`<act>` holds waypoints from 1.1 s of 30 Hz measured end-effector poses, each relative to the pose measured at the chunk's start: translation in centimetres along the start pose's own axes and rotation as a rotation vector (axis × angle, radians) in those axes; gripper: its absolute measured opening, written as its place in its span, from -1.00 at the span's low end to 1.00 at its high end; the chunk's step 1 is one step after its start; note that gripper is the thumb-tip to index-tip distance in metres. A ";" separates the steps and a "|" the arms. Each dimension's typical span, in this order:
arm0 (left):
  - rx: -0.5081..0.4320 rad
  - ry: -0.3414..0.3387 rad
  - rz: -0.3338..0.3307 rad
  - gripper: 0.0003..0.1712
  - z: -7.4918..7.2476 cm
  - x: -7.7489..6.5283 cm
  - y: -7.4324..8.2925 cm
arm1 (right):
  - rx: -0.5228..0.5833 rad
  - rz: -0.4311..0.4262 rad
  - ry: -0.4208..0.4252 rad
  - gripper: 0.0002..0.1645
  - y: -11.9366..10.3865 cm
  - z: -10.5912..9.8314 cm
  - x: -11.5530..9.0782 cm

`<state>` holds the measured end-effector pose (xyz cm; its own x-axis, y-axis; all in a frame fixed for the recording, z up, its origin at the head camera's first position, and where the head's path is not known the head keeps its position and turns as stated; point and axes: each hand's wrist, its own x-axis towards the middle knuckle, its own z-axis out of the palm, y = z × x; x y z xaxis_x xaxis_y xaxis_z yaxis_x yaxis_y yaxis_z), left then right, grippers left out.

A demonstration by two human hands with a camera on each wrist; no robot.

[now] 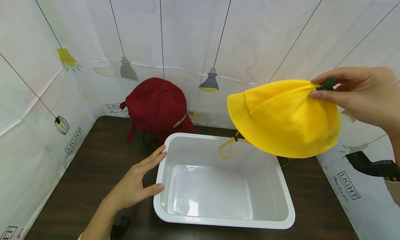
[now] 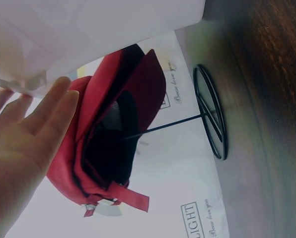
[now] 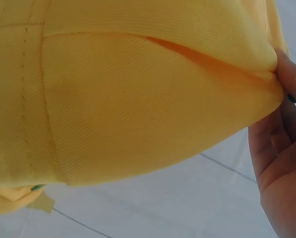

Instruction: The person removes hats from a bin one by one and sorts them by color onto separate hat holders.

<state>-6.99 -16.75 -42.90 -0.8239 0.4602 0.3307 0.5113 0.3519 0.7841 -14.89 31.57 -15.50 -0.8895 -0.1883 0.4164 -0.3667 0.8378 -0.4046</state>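
Note:
A yellow bucket hat (image 1: pixel 281 118) with a green stem-like tip hangs over the back right of a white plastic tub (image 1: pixel 218 223). My right hand (image 1: pixel 362 94) pinches it at the crown, beside the green tip. In the right wrist view the yellow hat (image 3: pixel 138 109) fills most of the picture, and the fingertips meet its gathered top. A yellow chin cord (image 1: pixel 225 151) dangles from the brim above the tub. My left hand (image 1: pixel 137 181) touches the tub's left rim with its fingers extended. The tub's inside holds nothing visible.
Behind the tub's back left corner a red cap (image 1: pixel 157 106) with white lettering sits on a black wire stand (image 2: pixel 211 113). Dark wood tabletop (image 1: pixel 81 191) surrounds the tub. A white printed cloth (image 1: pixel 187 31) hangs behind and at both sides.

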 end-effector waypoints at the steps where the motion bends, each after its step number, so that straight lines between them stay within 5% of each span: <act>1: 0.000 0.001 -0.001 -0.06 0.0 0.0 0.0 | -0.011 0.020 0.001 -0.69 0.2 -0.1 0.1; 33: 0.001 0.002 0.007 -0.06 0.0 -0.1 -0.1 | 0.124 0.148 0.273 -0.45 8.2 -3.2 2.7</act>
<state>-6.96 -16.80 -42.98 -0.8206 0.4614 0.3373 0.5175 0.3492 0.7812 -19.39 39.54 -15.06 -0.8359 0.0892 0.5416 -0.2842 0.7737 -0.5662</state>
